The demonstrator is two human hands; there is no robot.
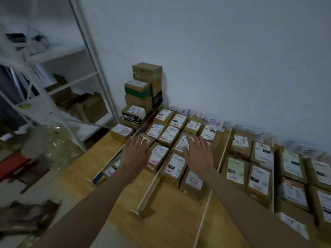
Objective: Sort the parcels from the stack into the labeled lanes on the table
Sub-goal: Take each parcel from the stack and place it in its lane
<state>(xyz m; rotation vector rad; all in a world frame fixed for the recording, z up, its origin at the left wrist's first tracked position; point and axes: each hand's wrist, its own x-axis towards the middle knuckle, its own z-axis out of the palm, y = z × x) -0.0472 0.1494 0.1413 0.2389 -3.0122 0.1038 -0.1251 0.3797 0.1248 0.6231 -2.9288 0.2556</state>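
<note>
1. Though many brown cardboard parcels with white labels (169, 136) already fill the lanes between thin pale wooden dividers (149, 189) on the light wooden tabletop (166, 212), sorting looks well along, not finished.
2. A stack of brown cardboard boxes (143, 90) remains against the white wall (232, 51), at the tabletop's far left corner.
3. The left hand (137, 152) and right hand (197, 153) hover over the sorted parcels, fingers spread, gripping nothing.

Brown cardboard parcels (169, 136) with white labels lie flat in rows between thin wooden dividers (150, 189), while a stack (143, 90) of boxes stands against the wall at the counter's (93, 158) far-left corner.
</note>
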